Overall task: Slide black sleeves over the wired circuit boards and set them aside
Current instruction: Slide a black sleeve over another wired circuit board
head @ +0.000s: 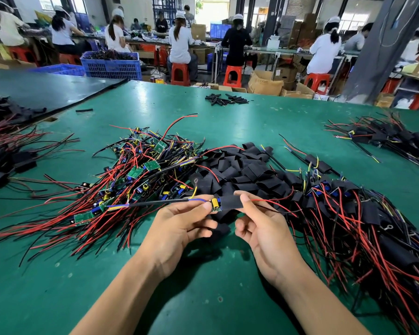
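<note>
My left hand (182,221) pinches a small green circuit board (215,206) at its wired end, above the green table. A black sleeve (231,203) covers most of that board, and my right hand (258,221) pinches the sleeve's right end. Red wire comes out of the sleeve to the right; a black cable with blue and yellow leads runs off to the left. Behind my hands lies a heap of loose black sleeves (237,165). A tangle of bare wired boards (140,172) sits to the left of it.
Sleeved boards with red and black wires are piled at the right (344,209) and far right (385,139). More wires and black pieces lie at the left edge (7,151). Small black tubes (225,99) rest far back. People sit at benches beyond the green table (107,281).
</note>
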Available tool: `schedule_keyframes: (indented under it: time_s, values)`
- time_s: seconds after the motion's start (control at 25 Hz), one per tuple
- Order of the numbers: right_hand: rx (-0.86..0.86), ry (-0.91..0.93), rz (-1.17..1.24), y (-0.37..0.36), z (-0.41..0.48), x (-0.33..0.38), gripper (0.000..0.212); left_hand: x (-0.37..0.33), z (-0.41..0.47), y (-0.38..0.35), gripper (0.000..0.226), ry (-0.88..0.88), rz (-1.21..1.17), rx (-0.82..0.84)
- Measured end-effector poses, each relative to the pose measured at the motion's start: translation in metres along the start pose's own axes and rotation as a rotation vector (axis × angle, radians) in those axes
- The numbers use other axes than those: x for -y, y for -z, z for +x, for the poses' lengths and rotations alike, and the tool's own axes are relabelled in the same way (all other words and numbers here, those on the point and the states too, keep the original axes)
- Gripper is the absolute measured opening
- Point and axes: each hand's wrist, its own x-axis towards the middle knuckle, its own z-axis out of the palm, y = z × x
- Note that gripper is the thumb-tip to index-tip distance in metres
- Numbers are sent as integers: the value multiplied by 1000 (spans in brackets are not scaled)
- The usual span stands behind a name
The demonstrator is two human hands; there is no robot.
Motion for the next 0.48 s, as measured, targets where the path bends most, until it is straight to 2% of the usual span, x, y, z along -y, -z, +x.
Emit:
schedule_keyframes:
  time_s: [0.2,0.48]
  values:
    - [4,33,-48,-6,-5,-3,34,-3,-1,-2,19,2,-62,-27]
    - [23,-41,-104,-8,-6,-1,30,-4,-5,-5,7,18,-46,-14]
